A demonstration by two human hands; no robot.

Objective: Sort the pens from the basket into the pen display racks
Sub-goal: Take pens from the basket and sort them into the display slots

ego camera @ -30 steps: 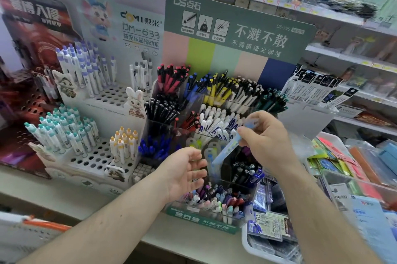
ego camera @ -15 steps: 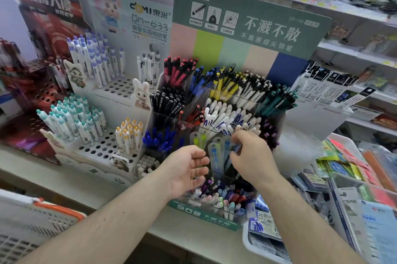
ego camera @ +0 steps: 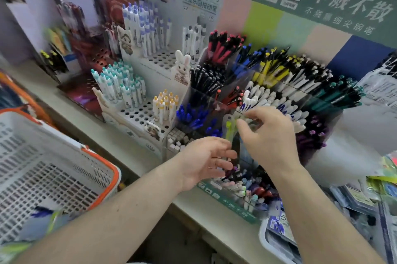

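clear plastic rack (ego camera: 247,89), ribbed basket (ego camera: 53,169)

Stationery shop, likely; branded pen display racks (ego camera: 279,83) on shelf; shopping basket (ego camera: 53,167) alongside.

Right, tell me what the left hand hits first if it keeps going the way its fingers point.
Probably the packaged pens standing in the clear rack just beyond the left hand, beside the right hand; blur leaves depth uncertain.

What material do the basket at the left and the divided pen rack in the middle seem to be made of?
Basket: probably moulded plastic, matte white with an orange rim; its walls are a slotted grid. Pen rack: apparently clear acrylic or similar plastic, glossy; pens show through its walls.
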